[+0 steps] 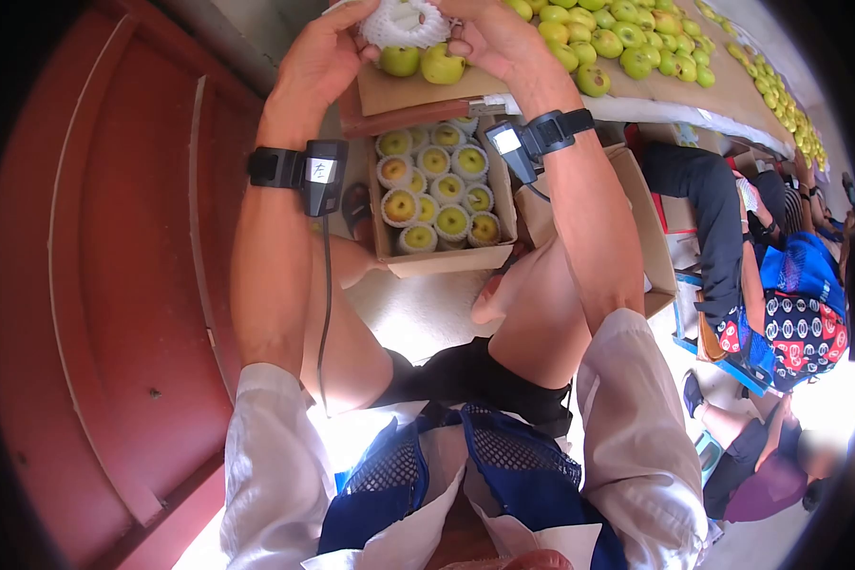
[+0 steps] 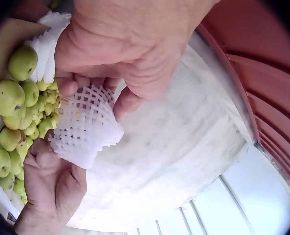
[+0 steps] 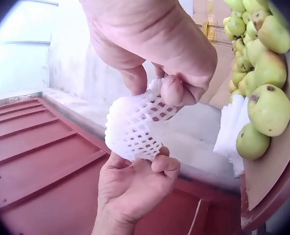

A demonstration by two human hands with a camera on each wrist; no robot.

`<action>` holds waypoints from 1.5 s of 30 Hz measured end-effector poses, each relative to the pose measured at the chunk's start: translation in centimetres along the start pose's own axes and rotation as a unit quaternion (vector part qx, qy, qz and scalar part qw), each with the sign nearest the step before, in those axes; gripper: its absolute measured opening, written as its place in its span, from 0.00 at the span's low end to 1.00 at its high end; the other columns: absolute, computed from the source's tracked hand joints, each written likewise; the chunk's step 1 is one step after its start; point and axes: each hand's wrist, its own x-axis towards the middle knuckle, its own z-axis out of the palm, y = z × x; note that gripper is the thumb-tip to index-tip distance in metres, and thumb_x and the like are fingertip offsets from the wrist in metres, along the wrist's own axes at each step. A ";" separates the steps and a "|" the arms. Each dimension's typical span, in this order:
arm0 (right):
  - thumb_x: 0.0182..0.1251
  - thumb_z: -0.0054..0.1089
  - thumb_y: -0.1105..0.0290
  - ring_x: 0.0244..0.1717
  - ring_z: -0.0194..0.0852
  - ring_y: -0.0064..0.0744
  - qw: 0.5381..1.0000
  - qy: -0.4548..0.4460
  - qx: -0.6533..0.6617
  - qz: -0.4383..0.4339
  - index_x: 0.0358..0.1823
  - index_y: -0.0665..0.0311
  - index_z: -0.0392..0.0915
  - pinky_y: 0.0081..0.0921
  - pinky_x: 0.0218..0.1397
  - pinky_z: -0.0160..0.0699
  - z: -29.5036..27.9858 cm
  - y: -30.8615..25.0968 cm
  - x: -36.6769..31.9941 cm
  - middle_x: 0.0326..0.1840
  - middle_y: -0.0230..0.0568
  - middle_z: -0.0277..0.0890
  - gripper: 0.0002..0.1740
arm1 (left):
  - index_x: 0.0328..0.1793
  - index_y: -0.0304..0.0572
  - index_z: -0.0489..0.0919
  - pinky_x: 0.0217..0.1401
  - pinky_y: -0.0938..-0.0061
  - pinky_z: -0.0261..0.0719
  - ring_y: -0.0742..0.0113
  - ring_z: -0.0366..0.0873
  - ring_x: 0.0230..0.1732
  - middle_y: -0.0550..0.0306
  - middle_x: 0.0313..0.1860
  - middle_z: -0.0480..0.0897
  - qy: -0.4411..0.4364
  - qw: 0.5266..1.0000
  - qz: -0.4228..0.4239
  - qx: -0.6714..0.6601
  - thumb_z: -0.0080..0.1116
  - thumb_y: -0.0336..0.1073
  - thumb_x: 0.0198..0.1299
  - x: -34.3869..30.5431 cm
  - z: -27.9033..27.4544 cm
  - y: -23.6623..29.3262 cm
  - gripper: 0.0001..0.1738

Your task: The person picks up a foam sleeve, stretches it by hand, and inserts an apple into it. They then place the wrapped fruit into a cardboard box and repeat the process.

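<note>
A white foam fruit net (image 1: pixel 404 24) is stretched between both hands, its mesh spread wide. My left hand (image 1: pixel 321 59) pinches one side of it between thumb and fingers. The opposite side is gripped by my right hand (image 1: pixel 503 43). Through the mesh holes in the right wrist view, no fruit shows inside the net (image 3: pixel 135 127). Two green apples, one on the left (image 1: pixel 399 61) and one on the right (image 1: pixel 443 65), sit at the table's near edge just below the net. Beside them lies a bundle of flattened white foam nets (image 3: pixel 231 129).
Many loose green apples (image 1: pixel 627 38) cover the cardboard-topped table (image 1: pixel 465 92). Under its edge, a carton (image 1: pixel 446 261) holds netted apples in rows. Another open carton (image 1: pixel 651 237) stands right of it. A red door (image 1: pixel 142 237) borders the left; other people sit at right.
</note>
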 end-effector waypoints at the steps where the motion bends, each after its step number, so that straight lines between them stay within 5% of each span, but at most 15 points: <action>1: 0.76 0.57 0.69 0.26 0.66 0.15 1.000 0.015 -0.016 0.000 0.41 0.59 0.78 0.14 0.24 0.60 -0.4 0.2 0.1 0.30 0.23 0.72 0.04 | 0.70 0.34 0.74 0.46 0.76 0.78 0.66 0.81 0.54 0.56 0.57 0.83 -0.005 1.000 0.005 0.017 0.57 0.39 0.73 0.1 -0.2 -0.4 0.24; 5: 0.75 0.57 0.69 0.22 0.63 0.15 0.995 0.054 -0.087 0.015 0.38 0.59 0.76 0.15 0.22 0.58 -2.1 0.9 0.3 0.27 0.23 0.69 0.05 | 0.55 0.42 0.81 0.39 0.76 0.75 0.73 0.80 0.45 0.62 0.46 0.84 0.025 0.998 -0.035 0.046 0.64 0.37 0.68 1.4 -2.6 -2.3 0.13; 14: 0.72 0.62 0.67 0.22 0.63 0.16 0.976 0.131 -0.173 0.020 0.46 0.64 0.81 0.15 0.20 0.55 -2.2 2.1 1.1 0.28 0.27 0.73 0.09 | 0.46 0.41 0.83 0.32 0.79 0.69 0.78 0.76 0.39 0.64 0.40 0.83 0.055 0.993 -0.040 0.100 0.66 0.39 0.67 1.7 -4.3 -4.6 0.10; 18: 0.70 0.65 0.65 0.27 0.74 0.26 0.934 0.177 -0.309 0.029 0.50 0.65 0.82 0.24 0.26 0.70 -1.4 2.5 2.5 0.31 0.33 0.79 0.13 | 0.49 0.42 0.82 0.33 0.79 0.70 0.78 0.76 0.39 0.66 0.41 0.83 0.078 0.992 -0.038 0.094 0.64 0.39 0.69 1.9 -5.2 -4.5 0.10; 21: 0.65 0.70 0.61 0.44 0.83 0.43 0.859 0.187 -0.476 -0.031 0.59 0.67 0.78 0.35 0.47 0.81 -2.9 5.1 5.3 0.44 0.46 0.84 0.25 | 0.54 0.47 0.81 0.35 0.80 0.71 0.80 0.77 0.40 0.70 0.43 0.84 0.093 0.986 -0.066 0.121 0.63 0.42 0.71 1.4 -5.6 -4.2 0.11; 24: 0.71 0.63 0.60 0.44 0.86 0.34 0.808 0.175 -0.563 -0.019 0.54 0.70 0.81 0.32 0.52 0.83 -2.4 6.3 6.3 0.42 0.45 0.87 0.20 | 0.53 0.48 0.81 0.36 0.80 0.71 0.79 0.77 0.40 0.70 0.43 0.84 0.131 0.978 -0.088 0.136 0.63 0.42 0.71 0.8 -6.1 -4.3 0.11; 27: 0.65 0.66 0.58 0.46 0.86 0.39 0.761 0.193 -0.618 -0.033 0.55 0.69 0.82 0.35 0.53 0.82 -2.2 7.2 7.4 0.44 0.49 0.87 0.24 | 0.52 0.47 0.81 0.36 0.81 0.70 0.79 0.77 0.40 0.69 0.43 0.84 0.146 0.974 -0.102 0.141 0.63 0.42 0.71 0.2 -6.9 -4.2 0.11; 30: 0.66 0.65 0.58 0.45 0.87 0.40 0.788 0.165 -0.590 -0.066 0.54 0.68 0.83 0.35 0.51 0.81 -2.3 7.1 7.6 0.43 0.49 0.87 0.23 | 0.51 0.46 0.81 0.36 0.80 0.69 0.78 0.77 0.40 0.68 0.43 0.84 0.141 0.978 -0.093 0.122 0.63 0.41 0.70 -0.1 -7.3 -4.3 0.10; 36: 0.66 0.64 0.59 0.46 0.87 0.45 0.821 0.197 -0.536 0.021 0.53 0.68 0.83 0.37 0.51 0.81 -2.8 6.0 6.6 0.43 0.52 0.87 0.21 | 0.49 0.45 0.81 0.34 0.78 0.68 0.77 0.76 0.39 0.66 0.42 0.83 0.119 0.984 -0.093 0.096 0.64 0.40 0.69 0.4 -7.1 -5.0 0.10; 39: 0.67 0.62 0.60 0.47 0.86 0.51 0.746 0.178 -0.637 -0.072 0.52 0.69 0.82 0.39 0.52 0.80 -2.2 6.6 6.3 0.42 0.56 0.86 0.20 | 0.49 0.43 0.80 0.32 0.77 0.69 0.75 0.77 0.39 0.64 0.42 0.83 0.159 0.972 -0.116 0.129 0.64 0.40 0.69 0.6 -6.7 -5.8 0.10; 42: 0.64 0.59 0.63 0.57 0.79 0.64 0.748 0.154 -0.642 -0.063 0.51 0.78 0.77 0.46 0.61 0.78 -0.6 6.5 6.1 0.51 0.71 0.80 0.23 | 0.51 0.41 0.80 0.33 0.75 0.72 0.71 0.77 0.40 0.60 0.42 0.83 0.207 0.956 -0.131 0.162 0.62 0.39 0.69 0.3 -6.1 -6.3 0.11; 45: 0.65 0.57 0.65 0.58 0.80 0.62 0.724 0.137 -0.676 -0.023 0.54 0.77 0.76 0.46 0.62 0.78 -0.6 7.8 7.1 0.52 0.68 0.81 0.22 | 0.54 0.39 0.78 0.37 0.72 0.78 0.67 0.78 0.43 0.57 0.45 0.82 0.232 0.942 -0.149 0.189 0.60 0.38 0.70 0.3 -5.8 -6.8 0.13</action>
